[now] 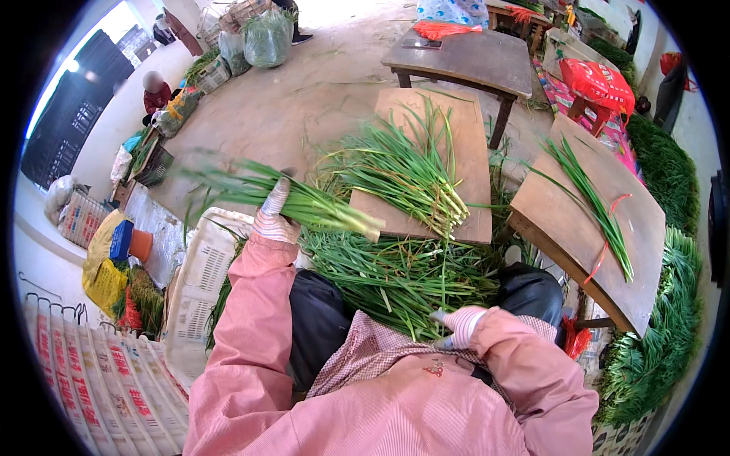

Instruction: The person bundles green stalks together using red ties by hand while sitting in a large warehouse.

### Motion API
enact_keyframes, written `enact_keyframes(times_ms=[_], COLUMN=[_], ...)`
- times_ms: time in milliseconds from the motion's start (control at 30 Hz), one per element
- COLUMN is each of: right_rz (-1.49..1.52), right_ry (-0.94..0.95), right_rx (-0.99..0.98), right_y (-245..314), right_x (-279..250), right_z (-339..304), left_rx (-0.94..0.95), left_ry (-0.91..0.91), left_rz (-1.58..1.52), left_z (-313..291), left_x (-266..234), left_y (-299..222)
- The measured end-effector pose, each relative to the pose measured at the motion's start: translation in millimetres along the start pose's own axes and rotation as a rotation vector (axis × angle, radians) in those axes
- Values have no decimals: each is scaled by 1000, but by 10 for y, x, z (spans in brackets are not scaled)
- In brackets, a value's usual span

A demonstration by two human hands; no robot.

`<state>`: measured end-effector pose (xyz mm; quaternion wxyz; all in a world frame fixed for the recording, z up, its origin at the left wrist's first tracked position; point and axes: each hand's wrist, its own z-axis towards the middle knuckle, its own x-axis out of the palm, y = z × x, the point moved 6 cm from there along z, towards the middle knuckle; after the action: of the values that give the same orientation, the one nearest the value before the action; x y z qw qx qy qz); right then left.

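Note:
My left hand (pixel 277 216), in a striped glove with grey fingertips, is closed around a bunch of green chives (pixel 323 201). The bunch lies nearly level, its pale cut ends to the right and its leaf tips blurred to the left. My right hand (pixel 461 325), gloved alike, is low by my lap with thumb and fingers apart and nothing visible between them. It is close to the edge of a loose heap of chives (pixel 395 277) between my knees. Beyond the heap, another pile of chives (pixel 411 171) rests on a wooden board (pixel 473 152).
At the right, a small wooden table (pixel 585 201) holds a few chives and a red tie (pixel 608 235). A dark table (pixel 471 57) stands ahead with red ties on it. White plastic crates (pixel 199 281) are at my left. Chive stacks (pixel 654 334) line the right side; a person sits far left.

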<state>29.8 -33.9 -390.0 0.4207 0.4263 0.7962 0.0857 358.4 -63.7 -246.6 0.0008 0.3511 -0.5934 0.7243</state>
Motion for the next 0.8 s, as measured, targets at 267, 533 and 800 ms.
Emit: enact_keyframes(times_ms=[267, 533, 800], right_rz=[920, 1883, 1726], right_ry=[-675, -201, -243], right_rx=[-343, -83, 116], right_y=[85, -93, -387], right_x=[-1180, -378, -142], right_z=[-192, 581, 805], left_rx=[-314, -696, -834], left_ry=[235, -28, -127], left_rz=[46, 19, -166], left_z=[-128, -522, -1028], left_x=[623, 154, 16], left_y=[734, 2135, 2307])
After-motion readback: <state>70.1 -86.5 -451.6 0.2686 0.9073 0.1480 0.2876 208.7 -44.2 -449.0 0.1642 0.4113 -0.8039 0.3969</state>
